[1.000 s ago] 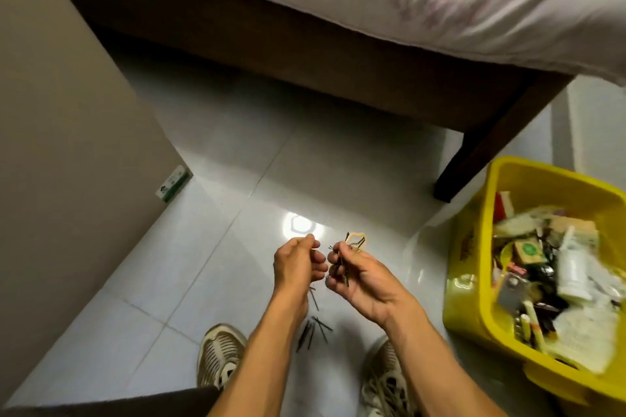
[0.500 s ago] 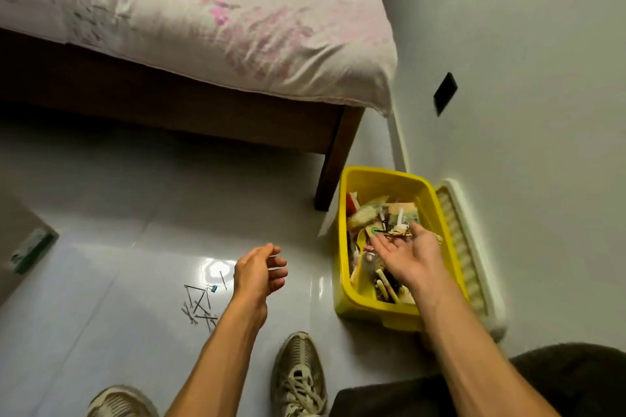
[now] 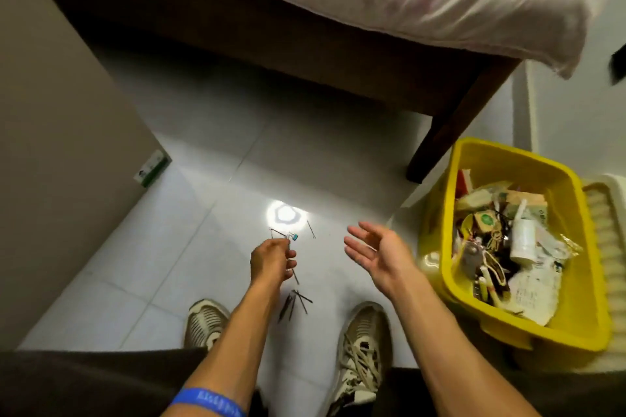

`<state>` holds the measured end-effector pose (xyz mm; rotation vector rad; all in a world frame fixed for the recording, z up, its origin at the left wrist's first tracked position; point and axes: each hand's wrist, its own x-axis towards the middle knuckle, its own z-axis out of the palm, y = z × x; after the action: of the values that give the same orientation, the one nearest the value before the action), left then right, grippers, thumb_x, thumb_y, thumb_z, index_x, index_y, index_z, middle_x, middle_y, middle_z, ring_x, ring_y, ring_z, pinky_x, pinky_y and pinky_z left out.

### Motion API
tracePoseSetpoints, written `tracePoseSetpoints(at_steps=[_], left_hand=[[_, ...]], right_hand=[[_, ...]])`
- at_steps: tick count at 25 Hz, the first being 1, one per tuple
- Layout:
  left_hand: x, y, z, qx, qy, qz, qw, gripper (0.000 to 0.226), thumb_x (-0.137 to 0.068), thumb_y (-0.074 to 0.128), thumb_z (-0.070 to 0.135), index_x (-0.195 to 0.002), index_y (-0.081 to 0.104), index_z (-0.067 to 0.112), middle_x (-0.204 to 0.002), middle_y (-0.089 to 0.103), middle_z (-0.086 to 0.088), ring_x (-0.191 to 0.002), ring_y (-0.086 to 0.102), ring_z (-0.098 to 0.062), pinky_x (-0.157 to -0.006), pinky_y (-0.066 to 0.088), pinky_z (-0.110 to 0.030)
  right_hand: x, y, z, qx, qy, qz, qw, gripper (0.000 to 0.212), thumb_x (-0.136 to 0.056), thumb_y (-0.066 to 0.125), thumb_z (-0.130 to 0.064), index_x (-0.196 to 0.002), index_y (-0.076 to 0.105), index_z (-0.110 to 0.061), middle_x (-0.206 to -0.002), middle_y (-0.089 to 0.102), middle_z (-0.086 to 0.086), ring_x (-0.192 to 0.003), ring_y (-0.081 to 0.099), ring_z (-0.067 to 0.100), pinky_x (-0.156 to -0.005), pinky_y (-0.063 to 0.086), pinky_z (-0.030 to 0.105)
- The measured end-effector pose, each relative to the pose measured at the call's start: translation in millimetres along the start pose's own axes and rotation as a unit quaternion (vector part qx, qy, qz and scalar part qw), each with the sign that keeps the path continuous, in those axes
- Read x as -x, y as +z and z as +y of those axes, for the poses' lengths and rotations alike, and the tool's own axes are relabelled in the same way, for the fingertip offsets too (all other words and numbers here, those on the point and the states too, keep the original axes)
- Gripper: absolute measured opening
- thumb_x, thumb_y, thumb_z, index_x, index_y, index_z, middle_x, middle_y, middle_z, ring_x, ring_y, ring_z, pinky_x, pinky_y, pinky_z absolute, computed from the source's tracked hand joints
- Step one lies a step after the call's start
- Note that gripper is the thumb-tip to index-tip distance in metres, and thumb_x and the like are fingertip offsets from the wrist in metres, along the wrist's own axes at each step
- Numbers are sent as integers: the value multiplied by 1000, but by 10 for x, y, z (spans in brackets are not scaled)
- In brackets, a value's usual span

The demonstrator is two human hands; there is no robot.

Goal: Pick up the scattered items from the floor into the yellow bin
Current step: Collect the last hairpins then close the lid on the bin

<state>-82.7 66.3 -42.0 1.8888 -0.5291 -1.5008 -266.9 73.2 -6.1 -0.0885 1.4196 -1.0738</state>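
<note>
Pins: thin dark hairpin-like pieces [image 3: 294, 304] lie loose on the floor [image 3: 189, 267] between your shoes, with one stray pin [image 3: 311, 228] near the bright light reflection.
Left hand: your left hand [image 3: 272, 259] is closed on a small bunch of pins, with a little blue-tipped piece [image 3: 295, 236] showing just past the fingers [image 3: 290, 259].
Right hand: your right hand [image 3: 374, 254] hangs palm-up, fingers spread and empty, between the left hand and the yellow bin [image 3: 576, 315].
Bin: it stands on the floor to your right, beside the bed leg [image 3: 450, 132], already well filled with mixed small items.
Handling: judge the pins light, stiff and slippery on tile — they lie flat and give little edge to catch.
Grip point: pinch each pin at mid-length, or sweep several together and take the bundle across its middle.
Risk: thin pieces can slip out of a loose bundle; keep the fist closed until it is over the bin.
Progress: probably late — few items remain on the floor.
</note>
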Motion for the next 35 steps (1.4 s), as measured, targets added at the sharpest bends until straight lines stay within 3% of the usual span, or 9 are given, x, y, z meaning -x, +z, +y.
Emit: tracePoseSetpoints(at_steps=[4,8,11,16,19,22,25,30,35], left_hand=[[-249,-189,-804,-389,-9,15,921,43,-76,68,50,-107,59,21,-111,64,-2,-102,61,-27,-83,50,-33],[-391,-1,-1440,-509,93,-9,856,71,-76,66,59,-130,39,22,-127,40,-2,-117,44,-25,-86,48,-35],[-645,70,-1469,-465,180,-6,867,49,-89,64,43,-129,45,20,-125,43,-2,-111,44,-20,-87,46,-29],[-1088,43,-1078,-348,238,45,906,20,-93,59,13,-112,63,10,-109,58,-8,-99,56,-25,-84,49,-34],[-1232,-17,-883,-290,225,95,925,15,-88,61,7,-103,64,9,-103,60,-8,-91,60,-26,-82,52,-39],[-1259,-107,-855,-289,202,132,927,37,-85,57,3,-121,60,9,-119,56,-6,-109,53,-24,-95,44,-30],[-1186,28,-778,-217,125,51,967,54,-83,50,-4,-136,53,9,-131,54,-7,-118,52,-21,-106,40,-30],[-1130,-73,-705,-109,42,105,988,44,-87,45,-4,-123,62,15,-119,66,-3,-102,59,-11,-90,45,-22],[-1167,-348,-701,-135,38,119,983,33,-89,48,-2,-109,65,19,-105,67,2,-87,58,-5,-74,39,-12]], right_hand=[[-491,341,859,288,39,24,956,15,-91,55,-10,-99,68,-13,-99,72,11,-76,67,23,-70,58,35],[-1096,436,1219,471,-63,59,878,31,-90,59,-14,-120,60,-19,-118,65,3,-102,63,22,-94,53,38],[-1527,490,1181,573,-169,41,801,40,-89,62,-18,-128,52,-18,-128,55,2,-113,56,21,-93,44,27],[-1762,612,1258,641,-241,6,729,44,-90,61,-20,-133,52,-20,-127,49,3,-114,49,23,-92,45,34],[-1654,574,1350,623,-254,-19,739,35,-89,59,-15,-123,61,-17,-119,55,3,-109,55,25,-86,43,26],[-1541,547,1378,622,-219,-12,752,50,-87,63,-25,-135,52,-16,-128,52,4,-116,51,24,-95,42,29],[-1402,666,1497,646,-200,-63,734,52,-90,59,-28,-139,46,-18,-124,48,5,-113,47,28,-94,43,34],[-1290,820,1654,656,-209,4,725,52,-90,61,-32,-137,47,-14,-124,46,7,-111,46,28,-89,47,37],[-1344,973,1637,754,-244,1,610,20,-99,49,-18,-112,61,-8,-112,54,8,-104,50,28,-76,45,36]])
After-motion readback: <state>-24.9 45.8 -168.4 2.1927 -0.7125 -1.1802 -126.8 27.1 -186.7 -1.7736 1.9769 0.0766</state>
